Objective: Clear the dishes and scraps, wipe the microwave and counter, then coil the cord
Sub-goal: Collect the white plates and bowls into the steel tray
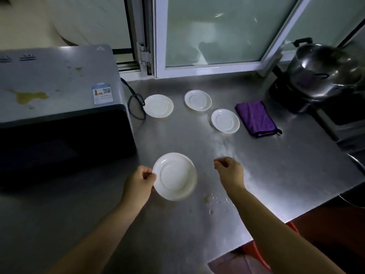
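Observation:
My left hand [140,181] pinches the left rim of a white plate [174,176], lifted and tilted above the steel counter [276,171]. My right hand [230,171] hovers to the plate's right with fingers curled, holding nothing that I can see. Three more white plates lie farther back: one by the cord [158,106], one in the middle [198,100], one at the right [225,120]. A folded purple cloth [255,118] lies beside that last plate. The microwave [55,107] at the left has yellow-brown stains on its top. Its black cord [136,104] loops beside it.
A steel pot with lid [324,74] sits on a black cooker at the back right. Frosted windows [213,32] run behind the counter. Droplets and a small brown spill [207,198] mark the counter near me. Something red [254,252] sits below the counter's edge.

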The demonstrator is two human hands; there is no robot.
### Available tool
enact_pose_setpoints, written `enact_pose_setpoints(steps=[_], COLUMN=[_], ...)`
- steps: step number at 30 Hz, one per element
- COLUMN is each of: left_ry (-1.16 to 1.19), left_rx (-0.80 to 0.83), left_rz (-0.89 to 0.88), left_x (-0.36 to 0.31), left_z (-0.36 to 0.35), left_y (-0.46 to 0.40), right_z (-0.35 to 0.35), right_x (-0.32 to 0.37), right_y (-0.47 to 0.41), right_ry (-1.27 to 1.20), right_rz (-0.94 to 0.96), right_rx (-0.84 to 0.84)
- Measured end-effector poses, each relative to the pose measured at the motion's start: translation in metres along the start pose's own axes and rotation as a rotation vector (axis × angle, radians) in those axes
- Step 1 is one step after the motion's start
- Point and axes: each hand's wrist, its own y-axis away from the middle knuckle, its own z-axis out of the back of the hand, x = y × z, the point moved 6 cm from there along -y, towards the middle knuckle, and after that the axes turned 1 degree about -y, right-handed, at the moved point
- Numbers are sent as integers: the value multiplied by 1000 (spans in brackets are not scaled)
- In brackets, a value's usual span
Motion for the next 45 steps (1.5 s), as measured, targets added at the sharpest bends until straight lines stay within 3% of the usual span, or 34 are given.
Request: enact_pose_setpoints(steps=[9,16,21,24,32,37,45], left_ry=[298,382,368,399,420,304,191], left_rx=[-207,-268,-271,-288,-295,-282,-262], left_rz=[190,218,231,249,285,277,267], left_x=[-32,-35,-39,-43,-51,-49,-50], left_z=[-74,-106,-120,-127,-140,-133,-127], left_y=[-55,-94,-122,-142,-180,-185,-188], right_z=[39,26,23,29,11,-42,-78], right_x=[19,24,14,12,65,92,100], right_y=[-190,-260,-281,-285,-311,-339,-359], right_ry=[435,757,656,476,156,88,181], right_rz=[171,187,147,110,275,183,179], right_rx=[76,74,37,-24,-78,12,2])
